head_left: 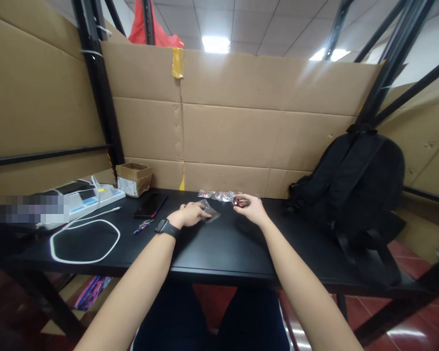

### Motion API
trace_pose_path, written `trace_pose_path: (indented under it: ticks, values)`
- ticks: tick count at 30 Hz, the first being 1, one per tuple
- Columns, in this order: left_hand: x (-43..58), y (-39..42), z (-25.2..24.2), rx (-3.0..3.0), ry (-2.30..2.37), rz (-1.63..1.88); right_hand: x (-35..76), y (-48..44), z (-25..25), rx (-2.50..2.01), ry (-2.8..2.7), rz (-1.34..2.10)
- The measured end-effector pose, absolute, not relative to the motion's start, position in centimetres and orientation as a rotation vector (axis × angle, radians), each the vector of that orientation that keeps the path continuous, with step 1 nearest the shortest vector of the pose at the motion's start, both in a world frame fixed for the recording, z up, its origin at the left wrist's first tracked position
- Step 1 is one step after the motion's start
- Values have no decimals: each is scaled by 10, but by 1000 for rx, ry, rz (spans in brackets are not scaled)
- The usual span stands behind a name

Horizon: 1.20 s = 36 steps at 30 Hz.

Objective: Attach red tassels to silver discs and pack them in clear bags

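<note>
My left hand (192, 214), with a dark watch on its wrist, is low over the black table and its fingers grip a small clear plastic bag (212, 214). The bag looks flat, and part of it is under the fingers. To the right, my right hand (254, 209) is closed between thumb and fingers on a small red and silver object (237, 201), too small and partly covered to name. Just behind it, a row of small shiny clear packets (217, 196) with bits of red lies along the cardboard wall.
A black phone (149, 205) and keys (143, 226) lie left of my left hand. Farther left are a white cable (84, 262), a power strip (109, 196) and a small cardboard box (135, 178). A black backpack (362, 185) stands on the right, before cardboard walls (234, 136).
</note>
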<state>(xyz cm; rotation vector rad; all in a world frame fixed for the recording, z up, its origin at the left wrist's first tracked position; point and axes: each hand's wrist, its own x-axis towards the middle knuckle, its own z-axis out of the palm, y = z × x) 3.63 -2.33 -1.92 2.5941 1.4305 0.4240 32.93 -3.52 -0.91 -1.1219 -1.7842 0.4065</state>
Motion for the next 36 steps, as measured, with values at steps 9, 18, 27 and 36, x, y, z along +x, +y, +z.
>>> trace_pose_path:
  ticks: [9,18,27,36]
  values:
    - [86,-40,-23,2737,1138,659,314,-51,-4,-1236,-2163,370]
    - [90,-40,-25,2747,1251,730,297,-53,-11,-1256,-2203,271]
    - [91,-37,-31,2724,1256,756,284,-46,-26,-1383,-2069,209]
    - [89,-35,-32,2681,1259,761,291,-37,-31,-1283,-2130,282]
